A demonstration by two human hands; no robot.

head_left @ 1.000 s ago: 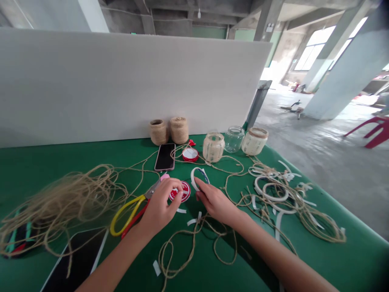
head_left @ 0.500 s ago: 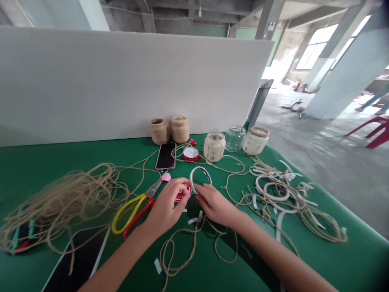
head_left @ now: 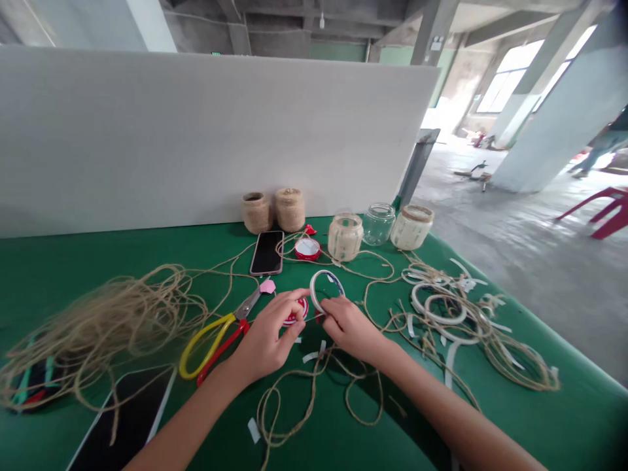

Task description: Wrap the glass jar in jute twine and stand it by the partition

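Observation:
My right hand (head_left: 346, 327) pinches the lower edge of a white roll of tape (head_left: 314, 294), held upright above the table. My left hand (head_left: 272, 327) is at the roll's left side, its index finger stretched to the rim and its thumb apart below. Between thumb and fingers shows a red and white round lid (head_left: 303, 311), partly covered; whether the hand touches it I cannot tell. Scissors (head_left: 250, 304) with one yellow and one red handle lie left of that hand. Jute twine (head_left: 314, 386) loops loosely below both hands, among small white tape scraps (head_left: 311, 357).
Two twine-wrapped jars (head_left: 290, 210) stand against the white board (head_left: 196, 144). Right of them are a tape-striped jar (head_left: 346, 239), a clear jar (head_left: 379, 226) and another jar (head_left: 413, 227). A phone (head_left: 267, 252), a tangled twine heap (head_left: 142, 307) and tape rings (head_left: 446, 309) lie around.
The tape roll and my right hand have shifted slightly right. My left fingers have drawn a little apart, with the index finger now straighter against the roll.

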